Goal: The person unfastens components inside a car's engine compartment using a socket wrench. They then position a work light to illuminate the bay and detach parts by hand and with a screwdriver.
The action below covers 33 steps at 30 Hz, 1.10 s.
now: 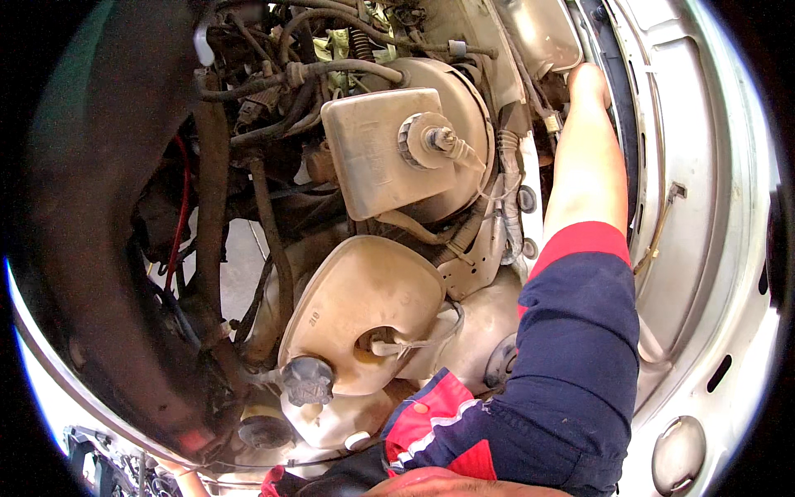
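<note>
My right arm, in a navy sleeve with a red cuff, reaches along the right side of the engine bay. My right hand goes down into a gap beside a pale, dusty housing. Its fingers are hidden below the edge, so what they touch does not show. At the lower left, a small strip of skin that looks like part of my left hand or forearm lies by the bay's rim. Its fingers cannot be made out.
A yellowed brake fluid reservoir sits on a round brake booster. Nearer stands a coolant tank with a black cap. Dark hoses and a red cable run at the left. The pale fender borders the right.
</note>
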Each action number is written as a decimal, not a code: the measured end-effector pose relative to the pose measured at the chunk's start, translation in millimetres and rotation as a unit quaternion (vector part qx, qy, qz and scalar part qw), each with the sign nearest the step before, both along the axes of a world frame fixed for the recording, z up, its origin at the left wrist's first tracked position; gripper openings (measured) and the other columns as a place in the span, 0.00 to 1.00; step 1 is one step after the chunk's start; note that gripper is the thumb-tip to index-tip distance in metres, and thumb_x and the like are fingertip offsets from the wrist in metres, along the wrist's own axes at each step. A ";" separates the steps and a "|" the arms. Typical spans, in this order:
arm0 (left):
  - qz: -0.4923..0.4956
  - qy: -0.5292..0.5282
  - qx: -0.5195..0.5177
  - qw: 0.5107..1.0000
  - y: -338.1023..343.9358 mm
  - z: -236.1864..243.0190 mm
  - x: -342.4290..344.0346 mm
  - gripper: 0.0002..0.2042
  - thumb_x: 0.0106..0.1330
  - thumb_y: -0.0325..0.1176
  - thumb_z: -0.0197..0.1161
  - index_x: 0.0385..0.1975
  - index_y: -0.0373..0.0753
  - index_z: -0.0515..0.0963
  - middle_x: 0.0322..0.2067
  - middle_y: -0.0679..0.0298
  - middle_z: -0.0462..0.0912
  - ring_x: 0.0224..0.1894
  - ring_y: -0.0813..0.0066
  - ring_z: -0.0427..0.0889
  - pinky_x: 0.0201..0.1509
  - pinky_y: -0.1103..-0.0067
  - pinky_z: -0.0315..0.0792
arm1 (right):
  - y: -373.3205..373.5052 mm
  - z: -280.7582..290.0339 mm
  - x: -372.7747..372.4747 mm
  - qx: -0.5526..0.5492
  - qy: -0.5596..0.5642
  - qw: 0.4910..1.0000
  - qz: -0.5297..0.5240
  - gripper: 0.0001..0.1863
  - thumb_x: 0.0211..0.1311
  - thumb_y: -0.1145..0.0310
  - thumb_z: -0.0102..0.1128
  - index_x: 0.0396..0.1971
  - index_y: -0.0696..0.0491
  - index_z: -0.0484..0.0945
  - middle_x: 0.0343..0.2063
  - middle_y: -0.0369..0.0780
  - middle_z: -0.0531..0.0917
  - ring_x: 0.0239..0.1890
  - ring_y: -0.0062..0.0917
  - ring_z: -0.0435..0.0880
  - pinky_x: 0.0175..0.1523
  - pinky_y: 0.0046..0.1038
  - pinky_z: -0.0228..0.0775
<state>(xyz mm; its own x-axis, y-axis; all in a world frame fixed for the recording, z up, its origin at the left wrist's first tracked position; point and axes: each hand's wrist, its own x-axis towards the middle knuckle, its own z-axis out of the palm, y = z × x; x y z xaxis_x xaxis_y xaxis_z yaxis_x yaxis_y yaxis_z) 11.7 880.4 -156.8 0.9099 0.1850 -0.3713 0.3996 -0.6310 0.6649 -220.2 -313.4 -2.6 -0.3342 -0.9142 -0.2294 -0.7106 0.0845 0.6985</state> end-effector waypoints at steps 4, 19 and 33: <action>0.024 -0.012 0.006 1.000 6.7 26.2 -1.4 0.26 0.74 0.45 0.42 0.62 0.30 0.61 0.61 0.50 0.66 0.63 0.58 0.66 0.68 0.68 0.58 | 41.8 -13.8 24.1 0.039 0.084 0.995 0.048 0.18 0.67 0.62 0.46 0.54 0.45 0.78 0.58 0.36 0.78 0.58 0.26 0.77 0.57 0.25 0.69; 0.094 -0.002 -0.095 0.991 -18.7 -8.2 3.0 0.25 0.74 0.44 0.43 0.61 0.29 0.61 0.60 0.49 0.67 0.62 0.57 0.66 0.68 0.68 0.59 | -9.9 13.3 -5.6 0.062 0.014 0.996 -0.067 0.18 0.68 0.65 0.47 0.54 0.46 0.78 0.61 0.38 0.73 0.64 0.29 0.72 0.63 0.29 0.67; 0.170 -0.016 -0.140 0.975 -18.1 10.5 -0.2 0.25 0.74 0.43 0.44 0.60 0.28 0.62 0.60 0.48 0.68 0.62 0.56 0.67 0.67 0.68 0.59 | 51.5 7.4 18.8 -0.066 -0.062 0.982 0.167 0.17 0.62 0.64 0.55 0.47 0.54 0.82 0.52 0.48 0.79 0.57 0.39 0.77 0.59 0.39 0.72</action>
<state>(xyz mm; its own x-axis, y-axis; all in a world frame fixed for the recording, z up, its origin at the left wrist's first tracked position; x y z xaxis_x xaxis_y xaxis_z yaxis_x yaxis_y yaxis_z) 11.5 862.3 -146.3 0.8256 0.3732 -0.4232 0.5305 -0.2577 0.8076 -201.4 -261.9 4.8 0.0129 -0.9924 -0.1222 -0.7931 -0.0846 0.6032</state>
